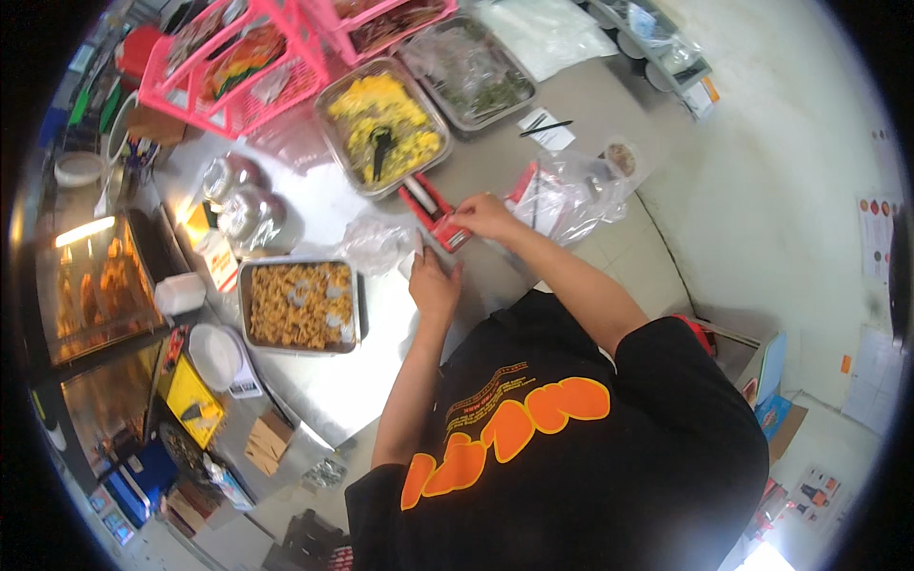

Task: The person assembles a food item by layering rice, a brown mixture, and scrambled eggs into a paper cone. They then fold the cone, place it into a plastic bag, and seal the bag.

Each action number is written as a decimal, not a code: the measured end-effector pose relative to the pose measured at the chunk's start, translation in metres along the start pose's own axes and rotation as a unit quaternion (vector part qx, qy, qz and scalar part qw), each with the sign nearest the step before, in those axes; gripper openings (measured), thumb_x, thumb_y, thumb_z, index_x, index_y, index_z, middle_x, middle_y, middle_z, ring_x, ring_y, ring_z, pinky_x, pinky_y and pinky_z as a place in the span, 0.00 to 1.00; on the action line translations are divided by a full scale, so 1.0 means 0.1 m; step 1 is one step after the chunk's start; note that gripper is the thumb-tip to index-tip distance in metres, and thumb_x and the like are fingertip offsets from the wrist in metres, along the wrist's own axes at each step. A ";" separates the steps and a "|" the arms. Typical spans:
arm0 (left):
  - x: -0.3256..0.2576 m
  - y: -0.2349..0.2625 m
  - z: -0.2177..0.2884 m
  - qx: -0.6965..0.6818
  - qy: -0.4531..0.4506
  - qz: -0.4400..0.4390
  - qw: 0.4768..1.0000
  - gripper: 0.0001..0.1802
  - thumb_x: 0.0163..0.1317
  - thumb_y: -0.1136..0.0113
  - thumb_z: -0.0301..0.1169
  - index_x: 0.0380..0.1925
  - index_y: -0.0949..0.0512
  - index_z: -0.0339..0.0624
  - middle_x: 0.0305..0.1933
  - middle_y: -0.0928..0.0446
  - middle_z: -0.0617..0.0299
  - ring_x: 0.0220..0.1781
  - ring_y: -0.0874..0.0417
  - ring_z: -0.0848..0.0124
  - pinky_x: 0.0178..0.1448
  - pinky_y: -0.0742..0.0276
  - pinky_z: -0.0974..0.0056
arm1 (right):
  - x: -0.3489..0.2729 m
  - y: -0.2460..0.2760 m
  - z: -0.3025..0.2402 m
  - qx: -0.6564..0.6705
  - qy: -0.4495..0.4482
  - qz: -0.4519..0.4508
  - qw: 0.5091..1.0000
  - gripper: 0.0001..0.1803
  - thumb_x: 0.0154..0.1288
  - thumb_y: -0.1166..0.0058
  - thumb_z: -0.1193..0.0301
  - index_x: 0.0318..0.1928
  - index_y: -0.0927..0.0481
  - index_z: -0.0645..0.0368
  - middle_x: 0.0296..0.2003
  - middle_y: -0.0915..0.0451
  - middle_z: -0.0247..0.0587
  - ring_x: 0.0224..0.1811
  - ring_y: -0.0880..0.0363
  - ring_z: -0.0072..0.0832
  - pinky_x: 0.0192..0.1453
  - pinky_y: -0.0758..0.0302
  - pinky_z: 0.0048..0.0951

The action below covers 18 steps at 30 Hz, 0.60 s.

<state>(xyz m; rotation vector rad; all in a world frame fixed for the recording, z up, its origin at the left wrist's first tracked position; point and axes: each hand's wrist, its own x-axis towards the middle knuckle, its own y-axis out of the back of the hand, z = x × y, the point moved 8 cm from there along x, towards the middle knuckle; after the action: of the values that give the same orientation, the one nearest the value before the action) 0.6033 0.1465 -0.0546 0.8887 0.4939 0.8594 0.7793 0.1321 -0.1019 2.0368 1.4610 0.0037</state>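
Observation:
A red tape dispenser or bag sealer (430, 211), long and narrow, lies on the metal table just below the tray of yellow food. My right hand (484, 217) is closed at its near end, fingertips against the red body. Just nearer and to the left, my left hand (435, 287) has its fingers bent around a small whitish piece (416, 245), too blurred to name. A crumpled clear plastic bag (374, 244) lies left of that hand. On the right, beside my right forearm, is a clear bag (583, 195) with red and white things in it.
Metal trays hold yellow food (426, 103), greens under plastic (529, 88) and brown fried pieces (360, 306). Pink baskets (309, 71) stand at the back. Foil-like round containers (249, 211) and a lit food case (100, 285) are left. A pen (547, 127) lies on white paper.

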 end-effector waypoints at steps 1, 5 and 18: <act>0.07 -0.10 -0.05 0.001 0.050 -0.050 0.997 0.35 0.47 0.29 0.37 0.54 0.29 0.33 0.63 0.33 0.41 0.51 0.22 0.47 0.52 0.24 0.53 | 0.00 -0.02 -0.06 0.024 -0.013 -0.023 0.999 0.25 0.52 0.34 0.53 0.39 0.15 0.62 0.28 0.15 0.46 0.30 0.17 0.30 0.38 0.22 0.30; 0.23 -0.04 0.20 -0.036 -0.024 0.056 0.997 0.33 0.49 0.29 0.38 0.53 0.29 0.32 0.65 0.34 0.42 0.51 0.23 0.46 0.52 0.25 0.53 | 0.05 -0.17 -0.03 0.023 0.023 -0.049 0.998 0.20 0.49 0.33 0.54 0.34 0.13 0.58 0.28 0.16 0.46 0.30 0.16 0.31 0.39 0.23 0.30; 0.24 -0.18 -0.10 -0.025 -0.036 -0.001 0.999 0.27 0.49 0.31 0.31 0.49 0.27 0.34 0.65 0.33 0.47 0.47 0.22 0.47 0.48 0.24 0.53 | -0.54 -0.24 -0.07 0.109 -0.020 0.035 0.993 0.12 0.58 0.39 0.65 0.33 0.15 0.62 0.21 0.20 0.40 0.25 0.24 0.22 0.33 0.29 0.29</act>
<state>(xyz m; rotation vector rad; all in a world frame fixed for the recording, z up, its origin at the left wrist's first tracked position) 0.6181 0.1649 -0.0756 0.8703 0.4088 0.8311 0.7357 0.0933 -0.0890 2.2477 1.4173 -0.1752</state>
